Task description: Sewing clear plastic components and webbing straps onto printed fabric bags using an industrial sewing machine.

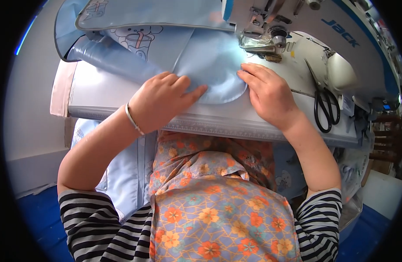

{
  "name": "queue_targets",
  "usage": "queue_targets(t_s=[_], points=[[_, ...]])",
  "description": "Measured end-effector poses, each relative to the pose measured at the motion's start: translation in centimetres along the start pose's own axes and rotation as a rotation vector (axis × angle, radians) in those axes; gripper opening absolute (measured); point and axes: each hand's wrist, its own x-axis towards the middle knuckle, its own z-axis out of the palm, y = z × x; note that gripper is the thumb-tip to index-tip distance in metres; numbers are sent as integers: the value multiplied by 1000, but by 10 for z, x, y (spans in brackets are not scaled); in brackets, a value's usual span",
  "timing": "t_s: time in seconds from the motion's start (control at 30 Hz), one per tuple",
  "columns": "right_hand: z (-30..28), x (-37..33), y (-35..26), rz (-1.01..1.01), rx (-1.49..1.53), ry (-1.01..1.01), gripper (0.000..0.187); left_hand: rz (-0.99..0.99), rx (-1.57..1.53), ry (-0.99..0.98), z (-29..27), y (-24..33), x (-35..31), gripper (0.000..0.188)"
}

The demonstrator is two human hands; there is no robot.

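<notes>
A light blue, shiny fabric piece (pixel 212 65) with a rounded corner lies on the white sewing table, its far right edge beside the lit presser foot (pixel 257 48) of a sewing machine (pixel 305 26). My left hand (pixel 164 98) rests on the near part of the fabric, fingers bent around a fold and thumb stretched toward the right. At the curved right edge, my right hand (pixel 268 91) has its fingers close together on the cloth, just in front of the presser foot; its thumb is mostly hidden. Cartoon prints (pixel 137 41) show on the fabric's left part.
Black-handled scissors (pixel 326 102) lie on the table to the right of my right hand. More blue fabric with dark piping (pixel 153 13) is heaped at the back left. A clear ruler-marked strip (pixel 209 126) runs along the table's front edge. Light blue pieces (pixel 124 170) hang below.
</notes>
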Motion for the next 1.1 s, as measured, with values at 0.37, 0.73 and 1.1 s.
queue_targets(t_s=[0.37, 0.73, 1.1], points=[[11, 13, -11, 29, -103, -46, 35, -10, 48, 105, 20, -33, 18, 41], [15, 18, -10, 85, -168, -54, 37, -2, 18, -17, 21, 3, 42, 18], [11, 20, 2, 130, 45, -10, 34, -225, -123, 80, 30, 29, 98, 10]])
